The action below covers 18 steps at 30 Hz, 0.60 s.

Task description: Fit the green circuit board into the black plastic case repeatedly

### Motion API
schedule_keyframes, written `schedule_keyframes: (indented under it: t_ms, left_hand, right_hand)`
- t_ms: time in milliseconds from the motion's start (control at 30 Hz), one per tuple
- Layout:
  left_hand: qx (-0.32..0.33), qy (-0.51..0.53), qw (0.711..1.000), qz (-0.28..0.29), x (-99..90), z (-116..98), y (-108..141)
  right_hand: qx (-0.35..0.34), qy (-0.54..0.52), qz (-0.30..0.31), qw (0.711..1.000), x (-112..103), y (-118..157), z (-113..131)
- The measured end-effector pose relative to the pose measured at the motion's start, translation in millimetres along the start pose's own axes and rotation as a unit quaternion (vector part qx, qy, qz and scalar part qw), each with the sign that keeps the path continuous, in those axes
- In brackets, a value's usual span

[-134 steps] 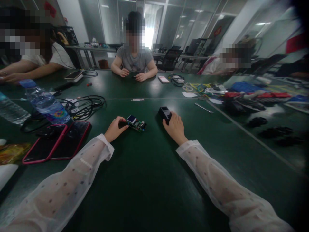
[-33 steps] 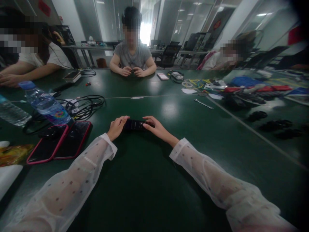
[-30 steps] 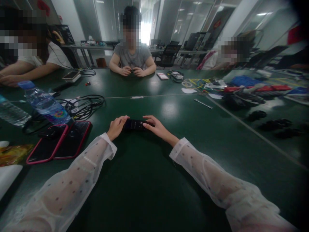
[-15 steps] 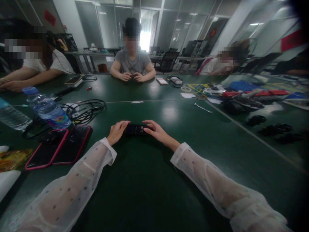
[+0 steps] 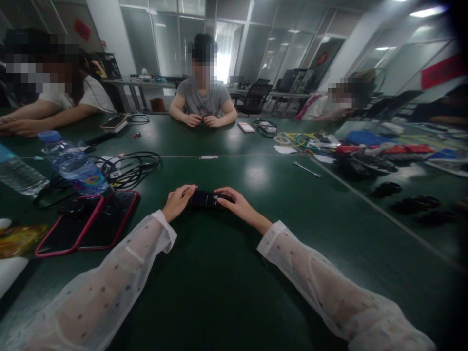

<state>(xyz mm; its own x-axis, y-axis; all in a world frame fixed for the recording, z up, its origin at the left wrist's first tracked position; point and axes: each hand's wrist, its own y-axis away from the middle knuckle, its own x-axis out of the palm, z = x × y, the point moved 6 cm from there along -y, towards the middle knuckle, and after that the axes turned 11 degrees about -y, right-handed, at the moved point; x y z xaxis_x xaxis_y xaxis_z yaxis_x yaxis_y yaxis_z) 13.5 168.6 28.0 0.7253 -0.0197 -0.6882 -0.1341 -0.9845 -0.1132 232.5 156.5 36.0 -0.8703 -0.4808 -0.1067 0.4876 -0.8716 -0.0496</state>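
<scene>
Between my two hands is a dark handheld device (image 5: pixel 205 199), long side across, with small pale marks on its face. My left hand (image 5: pixel 178 201) is closed around its left end, thumb along the edge. At the other end my right hand (image 5: pixel 236 204) grips it, the thumb lying over the face near the pale marks. The device is at or just above the green table (image 5: pixel 215 282); I cannot tell whether it touches. My fingers hide both of its ends.
To the left lie two phones with pink-red edges (image 5: pixel 109 219), water bottles (image 5: pixel 75 163) and coiled black cables (image 5: pixel 137 168). A wrench (image 5: pixel 307 169) and a pile of cables and tools (image 5: pixel 369 146) are on the right. A person (image 5: pixel 203 97) sits opposite; others sit at both sides.
The camera view has shifted slightly, so the scene sits a little lower. My right thumb and fingers have moved slightly on the device; both hands still hold it.
</scene>
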Motion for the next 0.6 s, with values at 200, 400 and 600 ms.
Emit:
schedule_keyframes:
  t_ms: [200, 400, 600]
  left_hand:
    - [0.017, -0.041, 0.999, -0.016, -1.8, -2.8, -0.4]
    - [0.014, -0.039, 0.999, -0.025, -2.5, -2.1, -0.4]
    - [0.009, -0.040, 0.999, -0.023, -2.1, -0.2, -1.0]
  right_hand:
    - [-0.019, 0.013, -0.009, 1.000, 0.7, -1.2, 2.6]
    - [-0.028, 0.024, -0.016, 0.999, 0.3, -2.9, 1.5]
    - [-0.036, 0.072, -0.035, 0.996, -3.0, -0.5, 2.5]
